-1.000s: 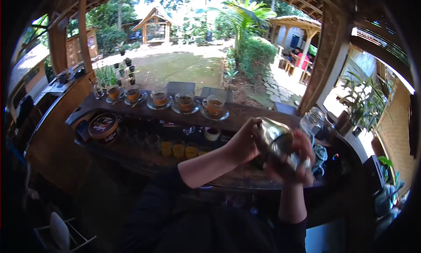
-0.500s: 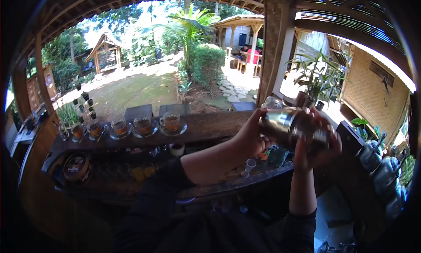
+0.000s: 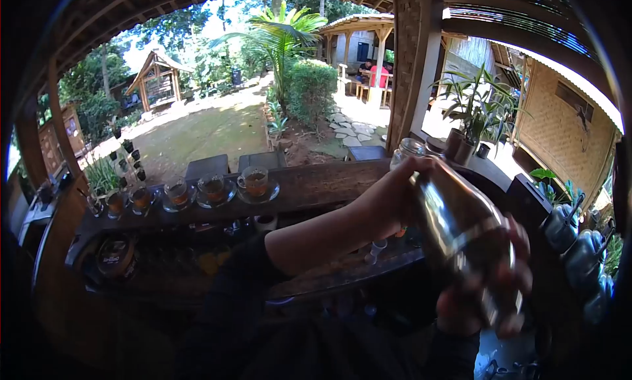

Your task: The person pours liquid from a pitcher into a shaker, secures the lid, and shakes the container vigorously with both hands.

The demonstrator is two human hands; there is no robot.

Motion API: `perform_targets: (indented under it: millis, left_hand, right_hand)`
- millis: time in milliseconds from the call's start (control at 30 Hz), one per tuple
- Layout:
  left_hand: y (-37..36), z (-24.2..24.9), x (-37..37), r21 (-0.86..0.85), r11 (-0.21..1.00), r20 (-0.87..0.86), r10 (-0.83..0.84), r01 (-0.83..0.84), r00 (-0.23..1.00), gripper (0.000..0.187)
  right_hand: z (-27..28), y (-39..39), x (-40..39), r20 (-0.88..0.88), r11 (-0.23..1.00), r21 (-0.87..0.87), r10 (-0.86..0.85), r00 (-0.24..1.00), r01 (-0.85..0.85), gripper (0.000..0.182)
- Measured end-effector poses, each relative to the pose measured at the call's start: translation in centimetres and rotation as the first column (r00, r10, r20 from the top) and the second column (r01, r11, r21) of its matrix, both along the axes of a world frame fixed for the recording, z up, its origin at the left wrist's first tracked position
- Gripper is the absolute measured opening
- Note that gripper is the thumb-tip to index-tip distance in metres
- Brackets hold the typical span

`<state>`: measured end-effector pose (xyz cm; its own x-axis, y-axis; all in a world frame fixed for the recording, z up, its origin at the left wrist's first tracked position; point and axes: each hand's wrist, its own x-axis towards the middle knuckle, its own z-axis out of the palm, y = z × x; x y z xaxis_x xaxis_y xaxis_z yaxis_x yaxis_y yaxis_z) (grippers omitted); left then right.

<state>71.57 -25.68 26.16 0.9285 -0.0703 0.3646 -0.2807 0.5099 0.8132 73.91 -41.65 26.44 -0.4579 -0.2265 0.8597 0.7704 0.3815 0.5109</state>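
A shiny metal cocktail shaker (image 3: pixel 451 215) is held in the air at the right, tilted, one end up to the left and the other down to the right. My left hand (image 3: pixel 401 186) is closed around its upper end. At the lower end, the fingers of my right hand (image 3: pixel 517 271) wrap round the metal, slightly blurred by motion. Behind my left hand stands a glass jar (image 3: pixel 413 148) on the counter. A small clear double-ended cup (image 3: pixel 376 250) sits on the lower shelf below my left forearm.
Several glass cups of brown drink, one a handled cup (image 3: pixel 254 183), stand on saucers along the wooden counter (image 3: pixel 316 189). A round brown container (image 3: pixel 113 253) sits at the lower left. Metal pots (image 3: pixel 582 258) hang at the right. Two people sit in the far shelter.
The shaker has swung from nearly level to a steep tilt and come closer. My right hand has dropped with its lower end, while my left hand stays near the same height.
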Motion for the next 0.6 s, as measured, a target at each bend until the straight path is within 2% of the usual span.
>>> perform_targets:
  millis: [33,67,100,133,167,200,233,267,300,333,367,400,433,467,500,533,567,600]
  left_hand:
    - [-0.7,0.9,-1.3,0.012,0.998,0.164,-0.068,0.067,0.984,0.059]
    - [-1.3,1.5,-2.2,0.036,0.99,0.326,-0.138,0.134,0.935,0.057]
    - [-1.4,2.0,-2.6,0.094,0.994,0.437,0.002,-0.048,0.899,0.049]
    - [-0.9,1.8,-1.1,0.097,0.994,0.434,0.001,-0.047,0.901,0.049]
    - [0.1,1.0,1.5,-0.006,1.0,0.206,-0.006,0.007,0.978,0.049]
    - [1.0,0.1,3.4,-0.124,0.992,-0.029,-0.038,0.035,0.999,0.049]
    - [2.0,-0.7,3.6,-0.118,0.993,-0.149,-0.048,0.031,0.988,0.048]
    - [2.4,-1.3,3.2,-0.079,0.997,-0.223,-0.005,-0.013,0.975,0.05]
    - [1.9,-1.4,2.1,-0.046,0.998,-0.252,0.027,-0.04,0.967,0.052]
    - [0.9,-1.0,0.8,-0.003,0.998,-0.275,0.063,-0.067,0.959,0.056]
    - [0.0,-0.6,-0.3,0.021,0.998,-0.17,0.063,-0.061,0.983,0.063]
    - [-0.5,0.0,-1.5,0.137,0.989,0.017,0.06,-0.062,0.998,0.068]
    - [-0.5,0.3,-1.9,0.218,0.969,0.227,0.065,-0.116,0.972,0.067]
    - [-0.4,0.4,-2.0,0.283,0.942,0.422,0.05,-0.183,0.905,0.067]
    - [-0.5,0.6,-1.3,0.222,0.939,0.41,0.156,-0.264,0.899,0.067]
    - [-1.2,1.2,-0.5,0.049,0.964,0.243,0.243,-0.262,0.939,0.063]
    - [0.5,0.1,3.2,0.024,0.99,0.122,0.137,-0.141,0.983,0.062]
    - [2.8,-1.7,6.5,-0.02,1.0,0.01,0.025,-0.024,1.0,0.06]
  right_hand:
    - [-3.4,-4.0,-1.4,-0.107,0.929,-0.173,-0.349,0.931,0.329,0.059]
    - [-3.3,-3.4,-1.1,-0.115,0.93,-0.183,-0.341,0.933,0.318,0.059]
    - [-2.8,-2.0,-0.6,-0.091,0.965,-0.065,-0.258,0.962,0.253,0.052]
    - [-2.0,-0.6,0.0,-0.057,0.981,0.058,-0.18,0.982,0.183,0.045]
    - [-1.4,0.5,0.6,-0.013,0.979,0.176,-0.106,0.994,0.106,0.038]
    - [-1.0,0.4,1.9,-0.106,1.0,-0.018,-0.019,0.994,0.017,0.059]
    - [-1.1,0.7,4.4,-0.287,0.984,-0.073,-0.18,0.941,0.166,0.073]
    - [-0.8,0.5,4.9,-0.54,0.973,-0.169,-0.227,0.811,0.159,0.072]
    - [-0.8,-0.1,4.5,-0.552,0.98,-0.127,-0.199,0.81,0.154,0.071]
    - [-1.0,-0.8,3.7,-0.562,0.986,-0.072,-0.164,0.811,0.149,0.07]
    - [-1.8,-1.4,2.7,-0.403,0.999,-0.023,-0.05,0.914,0.045,0.059]
    - [0.1,0.5,1.7,0.023,0.933,0.336,-0.145,0.989,0.129,0.052]
    - [-3.0,-3.4,0.7,-0.092,0.951,-0.123,0.275,0.957,-0.285,0.049]
    - [-4.8,-3.5,2.4,-0.099,0.949,-0.125,0.278,0.955,-0.29,0.049]
    - [-5.8,-2.3,3.6,-0.008,0.993,0.047,0.108,0.994,-0.107,0.056]
    - [-6.0,-1.4,4.4,0.054,0.97,0.233,-0.081,0.995,0.067,0.064]
    - [-4.1,0.6,3.9,-0.15,0.993,0.103,0.064,0.987,-0.049,0.063]
    - [-1.8,1.3,5.5,-0.186,0.996,-0.029,0.074,0.98,-0.081,0.057]
